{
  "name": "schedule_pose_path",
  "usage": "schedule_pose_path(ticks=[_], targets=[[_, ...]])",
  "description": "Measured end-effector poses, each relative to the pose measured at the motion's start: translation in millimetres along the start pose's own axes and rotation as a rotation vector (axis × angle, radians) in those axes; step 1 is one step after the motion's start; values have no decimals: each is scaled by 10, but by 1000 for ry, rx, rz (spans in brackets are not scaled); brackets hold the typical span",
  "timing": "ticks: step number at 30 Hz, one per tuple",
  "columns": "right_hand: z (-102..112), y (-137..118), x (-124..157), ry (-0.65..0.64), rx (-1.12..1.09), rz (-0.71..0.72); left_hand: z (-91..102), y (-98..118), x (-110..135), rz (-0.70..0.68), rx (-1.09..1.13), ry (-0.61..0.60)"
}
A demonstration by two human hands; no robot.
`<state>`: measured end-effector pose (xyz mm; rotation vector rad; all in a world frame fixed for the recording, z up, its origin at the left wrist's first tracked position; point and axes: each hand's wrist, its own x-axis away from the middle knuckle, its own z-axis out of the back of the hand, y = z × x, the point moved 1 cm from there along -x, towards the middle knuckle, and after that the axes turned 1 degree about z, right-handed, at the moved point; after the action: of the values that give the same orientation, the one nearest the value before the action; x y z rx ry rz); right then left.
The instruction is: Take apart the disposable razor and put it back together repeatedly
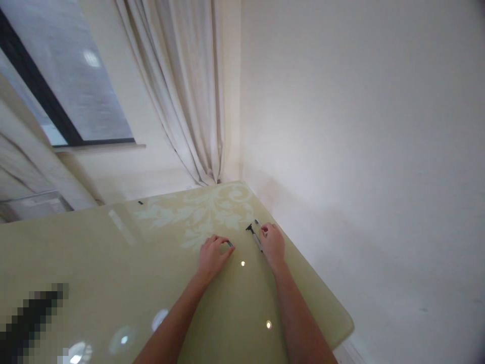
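Note:
My left hand is closed in a pinch on a small dark green piece, too small to name, just above or on the table. To the right, my right hand has its thumb and fingers pressed together. A slim light stick with a dark tip pokes out from that pinch; its other end is hidden by the fingers. Directly left of the right hand lies a razor-like tool with a black T-shaped head and a grey handle, partly behind the hand.
Both hands are over a glossy pale green table with a white scroll pattern. A small black object lies near its far edge. A wall borders the right side; curtains and a window stand behind.

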<state>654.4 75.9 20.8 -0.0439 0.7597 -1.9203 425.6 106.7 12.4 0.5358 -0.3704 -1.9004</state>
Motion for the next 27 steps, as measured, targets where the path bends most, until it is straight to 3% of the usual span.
schedule_pose_path(ticks=[6, 9, 11, 16, 21, 27], targets=[[-73, -115, 131, -84, 124, 26, 588, -1031, 564, 112, -168, 131], [-88, -111, 158, -107, 170, 35, 732, -1475, 798, 151, -234, 155], [-101, -120, 164, -124, 136, 38, 756, -1640, 887, 149, -193, 131], [-256, -400, 323, -195, -7, 156, 747, -1674, 926, 144, -101, 127], [-599, -1085, 703, -280, -131, 357, 794, -1659, 889, 148, -56, 123], [-939, -1822, 985, -353, -143, 393, 799, -1794, 887, 126, 32, 145]])
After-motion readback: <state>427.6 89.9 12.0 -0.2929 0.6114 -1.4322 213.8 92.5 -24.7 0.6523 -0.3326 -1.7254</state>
